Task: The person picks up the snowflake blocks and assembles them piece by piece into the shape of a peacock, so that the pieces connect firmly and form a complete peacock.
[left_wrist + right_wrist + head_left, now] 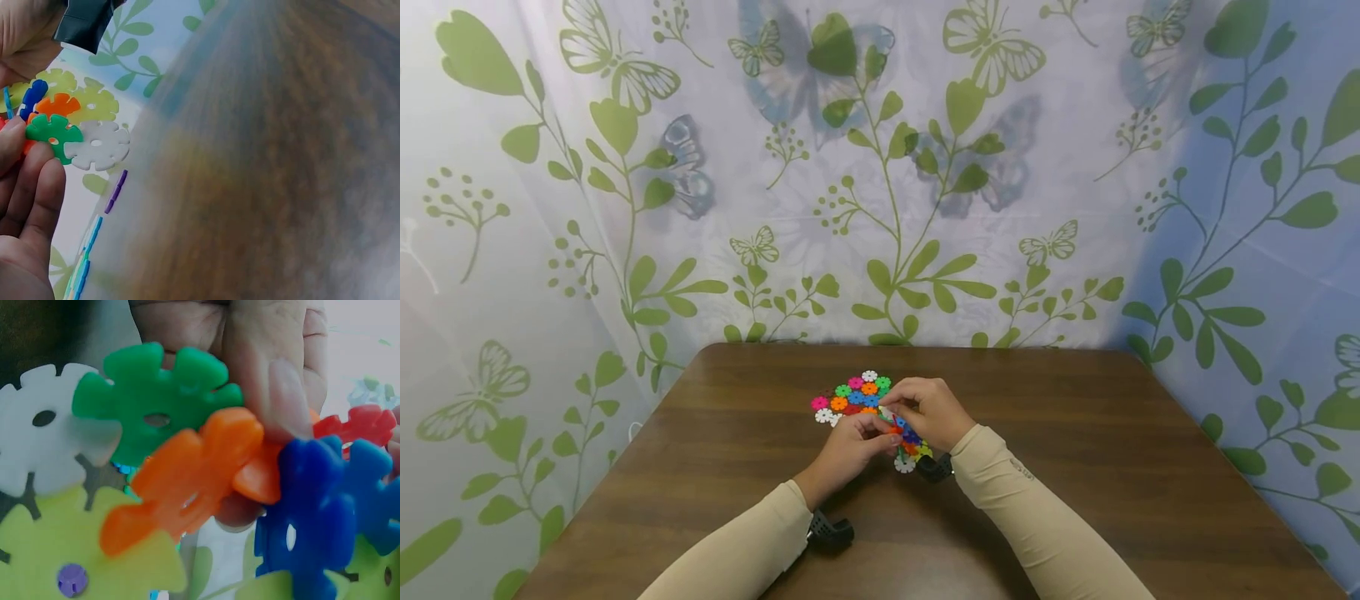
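Above the table, my left hand (850,450) pinches a joined set of plastic flower-shaped interlocking discs. Its thumb (287,400) presses an orange disc (187,487) in the right wrist view. Slotted together around that are a green disc (156,394), a white disc (97,147), yellow discs (94,103), blue discs (312,506) and a red disc (359,425). My right hand (932,408) bends over the far side of the set, thumb and index finger pinched together at the discs. Which disc its fingertips hold is partly hidden.
Loose flower discs (838,403) in pink, white, orange, green and blue lie just beyond my hands on the brown wooden table (737,392). Black wrist cameras (831,532) hang at both cuffs. A leaf-and-butterfly curtain (880,208) stands behind the table.
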Demonstrator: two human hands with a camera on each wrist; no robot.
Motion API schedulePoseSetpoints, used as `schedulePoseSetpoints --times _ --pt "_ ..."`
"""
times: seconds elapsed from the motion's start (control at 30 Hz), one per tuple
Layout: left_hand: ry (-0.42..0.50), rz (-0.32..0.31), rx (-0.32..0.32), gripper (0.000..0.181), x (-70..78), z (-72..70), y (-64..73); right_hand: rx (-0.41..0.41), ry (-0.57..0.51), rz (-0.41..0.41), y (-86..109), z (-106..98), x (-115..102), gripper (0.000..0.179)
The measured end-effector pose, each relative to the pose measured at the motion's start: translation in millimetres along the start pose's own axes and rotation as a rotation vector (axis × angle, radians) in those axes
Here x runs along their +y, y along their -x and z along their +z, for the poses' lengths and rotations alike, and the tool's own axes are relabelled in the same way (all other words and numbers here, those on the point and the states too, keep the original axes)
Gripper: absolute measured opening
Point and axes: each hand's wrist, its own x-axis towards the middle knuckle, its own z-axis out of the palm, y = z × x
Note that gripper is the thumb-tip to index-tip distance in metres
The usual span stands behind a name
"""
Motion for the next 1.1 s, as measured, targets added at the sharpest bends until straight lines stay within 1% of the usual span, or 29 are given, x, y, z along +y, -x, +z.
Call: schedulePoseSetpoints --times 0.2,0.33,0.43,0.57,0.67,0.73,0.83,0.97,1.03,1.1 --pt "0.029 0.009 0.029 0.011 0.8 -1.6 0.9 0.011 -0.004 0.005 -2.5 0.3 -1.9 0.018" --pt "0.107 -0.005 0.067 0.013 0.0 -2.9 -0.7 0.033 -0.006 0.042 -2.1 -2.3 -2.5 0.024" --pt "0.198 -0.038 0.122 0.015 -0.8 -4.0 -1.9 0.053 -0.042 0.099 -0.4 -5.9 -0.6 0.028" --pt "0.343 -0.086 0.230 0.014 -2.2 -6.6 -3.9 0.093 -0.088 0.181 2.0 -12.0 5.4 0.028" --pt "0.450 -0.099 0.306 0.011 -2.9 -8.7 -5.7 0.122 -0.097 0.264 5.5 -15.6 12.9 0.028" --pt "0.499 -0.101 0.341 0.009 -2.7 -10.0 -6.0 0.124 -0.095 0.327 9.0 -16.5 19.5 0.029" --pt "0.549 -0.099 0.366 0.008 -2.5 -11.1 -5.8 0.095 -0.085 0.425 14.7 -17.5 27.5 0.028" --pt "0.588 -0.114 0.363 0.011 -2.9 -12.1 -5.8 0.010 -0.050 0.541 22.0 -19.3 36.9 0.022" --pt "0.605 -0.123 0.364 0.012 -2.8 -12.3 -6.4 -0.056 -0.025 0.570 25.4 -20.7 40.8 0.019" --pt "0.619 -0.132 0.372 0.013 -1.8 -12.3 -7.0 -0.131 -0.002 0.581 28.4 -21.8 44.2 0.015"
